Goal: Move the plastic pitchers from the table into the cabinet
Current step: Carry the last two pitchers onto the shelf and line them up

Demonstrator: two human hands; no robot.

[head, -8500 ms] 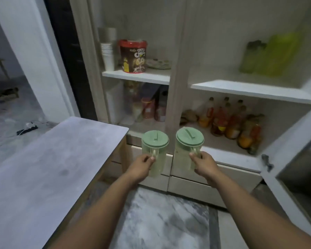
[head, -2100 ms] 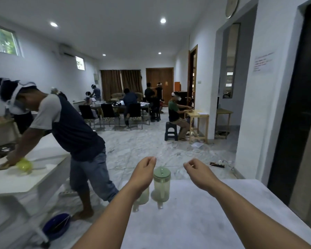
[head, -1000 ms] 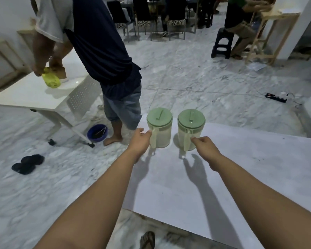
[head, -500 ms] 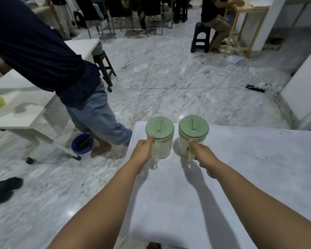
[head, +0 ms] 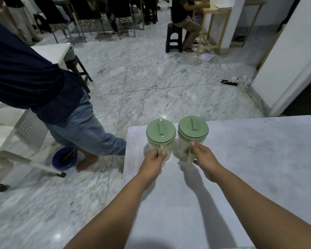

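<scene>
Two clear plastic pitchers with pale green lids stand side by side near the far left corner of the grey table. My left hand is closed around the handle of the left pitcher. The handle of the right pitcher sits in the grip of my right hand. Both pitchers are upright; I cannot tell whether they rest on the table or hang just above it. The cabinet is out of view.
A person in a dark shirt and jeans leans over a white table close on the left, with a blue basin on the floor by their foot. A power strip and cable lie on the marble floor ahead. A white wall stands at right.
Since 8.5 s ago I turned from the cabinet to the table. Within the last second both hands closed on the handles of the two pitchers, and the person on the left stepped nearer.
</scene>
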